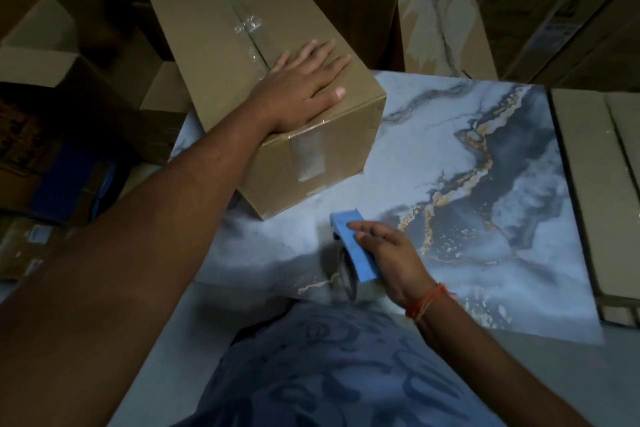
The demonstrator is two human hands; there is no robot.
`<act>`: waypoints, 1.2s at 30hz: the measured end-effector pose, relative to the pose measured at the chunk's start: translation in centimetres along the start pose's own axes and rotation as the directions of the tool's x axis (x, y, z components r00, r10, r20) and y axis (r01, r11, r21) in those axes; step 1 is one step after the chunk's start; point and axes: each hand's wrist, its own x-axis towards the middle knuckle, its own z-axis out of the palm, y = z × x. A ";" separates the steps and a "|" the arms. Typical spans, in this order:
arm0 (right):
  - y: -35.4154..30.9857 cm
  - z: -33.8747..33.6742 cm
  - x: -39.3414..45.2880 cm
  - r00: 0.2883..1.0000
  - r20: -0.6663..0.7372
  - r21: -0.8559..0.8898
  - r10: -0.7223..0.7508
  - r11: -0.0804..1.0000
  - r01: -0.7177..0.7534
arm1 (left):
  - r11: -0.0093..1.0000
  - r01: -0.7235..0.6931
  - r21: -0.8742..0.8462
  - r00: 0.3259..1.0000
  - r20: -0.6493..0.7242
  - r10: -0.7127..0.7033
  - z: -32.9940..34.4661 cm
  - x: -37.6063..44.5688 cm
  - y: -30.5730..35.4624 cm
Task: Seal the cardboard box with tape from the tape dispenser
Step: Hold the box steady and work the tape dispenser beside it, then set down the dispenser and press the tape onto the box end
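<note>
Two bare hands are working here. The left hand [304,87] is lying flat, fingers spread and gripping nothing, pressing down on the near end of the cardboard box [242,62], which is sitting at the far left of the marbled table [485,166]. Clear tape [247,26] is already running along the top seam, wrinkled in places, and a strip is coming down the near end face. The right hand [388,253] is resting on the blue tape dispenser [356,246] near the front edge of the table, well apart from the box. Its fingers are lying fairly straight over the blue body, only loosely curled, so whether it is actually gripping or just touching is hard to tell.

Several things could be going wrong from here. If the hand is lifting the dispenser with so loose a hold, it could be slipping and dropping off the near edge. The wrinkled tape may be lifting at the seam, leaving a weak seal unless it is being pressed flat. Another pass laid off-centre could be missing the flap gap.
</note>
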 end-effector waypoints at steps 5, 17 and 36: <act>-1.7 -2.4 0.0 0.937 -0.011 -0.488 -0.350 0.820 0.300 | 1.000 -0.001 -0.004 1.000 -0.010 0.001 -0.5 0.3 0.2; 3.5 -7.8 2.2 0.838 -0.129 -0.966 -0.529 0.257 0.013 | 1.000 0.006 0.007 1.000 -0.011 -0.006 -0.3 0.2 0.3; 4.8 -8.7 -0.9 0.738 -0.177 -0.976 -0.651 0.213 -0.047 | 0.999 0.028 0.027 0.999 0.015 -0.029 -0.9 -0.1 1.0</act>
